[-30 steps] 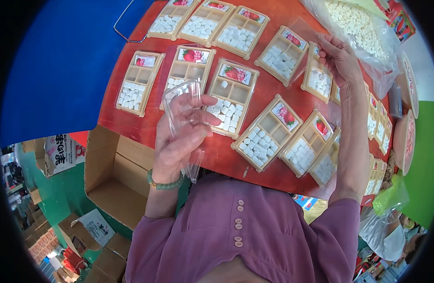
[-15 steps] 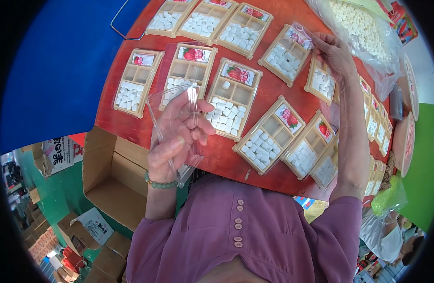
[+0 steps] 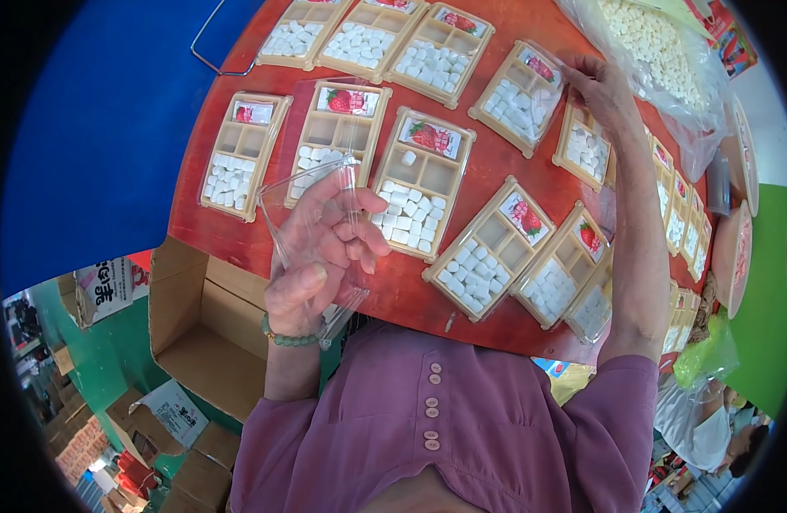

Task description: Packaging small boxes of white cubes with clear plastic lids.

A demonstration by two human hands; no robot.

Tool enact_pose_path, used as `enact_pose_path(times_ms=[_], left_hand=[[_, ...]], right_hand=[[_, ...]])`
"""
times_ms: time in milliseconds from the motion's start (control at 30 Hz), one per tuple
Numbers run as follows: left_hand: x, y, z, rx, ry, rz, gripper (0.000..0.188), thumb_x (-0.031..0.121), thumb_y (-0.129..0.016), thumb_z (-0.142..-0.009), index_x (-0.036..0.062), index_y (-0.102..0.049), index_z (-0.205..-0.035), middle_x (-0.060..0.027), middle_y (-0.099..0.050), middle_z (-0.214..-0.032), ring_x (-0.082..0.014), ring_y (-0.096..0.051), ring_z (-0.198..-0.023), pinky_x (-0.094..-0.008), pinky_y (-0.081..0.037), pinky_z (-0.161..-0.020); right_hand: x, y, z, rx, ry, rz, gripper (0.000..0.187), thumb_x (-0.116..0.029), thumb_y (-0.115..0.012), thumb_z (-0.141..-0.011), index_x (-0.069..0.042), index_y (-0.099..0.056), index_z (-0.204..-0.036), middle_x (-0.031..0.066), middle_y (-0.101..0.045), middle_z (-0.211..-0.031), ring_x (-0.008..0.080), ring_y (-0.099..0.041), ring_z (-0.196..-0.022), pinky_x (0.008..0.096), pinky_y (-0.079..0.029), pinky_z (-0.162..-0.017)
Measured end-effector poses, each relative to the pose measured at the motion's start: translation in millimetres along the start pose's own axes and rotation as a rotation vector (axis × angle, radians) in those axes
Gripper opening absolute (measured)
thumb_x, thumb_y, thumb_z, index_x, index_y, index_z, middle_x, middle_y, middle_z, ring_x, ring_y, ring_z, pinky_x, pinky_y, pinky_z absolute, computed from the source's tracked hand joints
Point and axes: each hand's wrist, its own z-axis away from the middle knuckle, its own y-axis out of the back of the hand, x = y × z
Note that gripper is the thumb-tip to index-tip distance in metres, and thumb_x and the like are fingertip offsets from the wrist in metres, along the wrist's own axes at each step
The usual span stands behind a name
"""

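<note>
L hand grips a clear lid w/ fingers curled round it, held above the table edge, near the body. R hand is stretched far out, fingertips pinching the top edge of a tray w/ white cubes. Lid looks light, thin, flexible and slick; likely buckles if squeezed, so hold at the rims, not mid-panel. Tray is light but loose-filled: keep level, grip by side walls. More trays lie around; bag of cubes sits far R.
</note>
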Motion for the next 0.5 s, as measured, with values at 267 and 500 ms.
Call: enact_pose_path(times_ms=[267,500], left_hand=[[0,1,-1,-0.008,-0.006,0.006,0.09,0.035,-0.068,-0.07,0.0007,-0.024,-0.14,-0.0229,-0.044,-0.125,-0.0233,-0.057,-0.095,-0.0262,-0.047,-0.072],[0,3,0,-0.016,-0.013,0.004,0.09,0.035,-0.068,-0.071,0.0002,-0.023,-0.141,-0.0237,-0.043,-0.125,-0.024,-0.057,-0.095,-0.0273,-0.047,-0.073]], right_hand=[[1,0,7,0.151,0.142,0.32,0.031,-0.025,-0.059,-0.088,0.001,-0.06,-0.105,0.0067,-0.061,-0.08,0.0143,-0.058,-0.069,0.0276,-0.047,-0.065],[-36,-36,37,0.185,0.465,0.635,0.044,-0.034,-0.062,-0.085,-0.006,-0.056,-0.119,0.0166,-0.051,-0.124,0.0318,-0.048,-0.114,0.0405,-0.043,-0.092]])
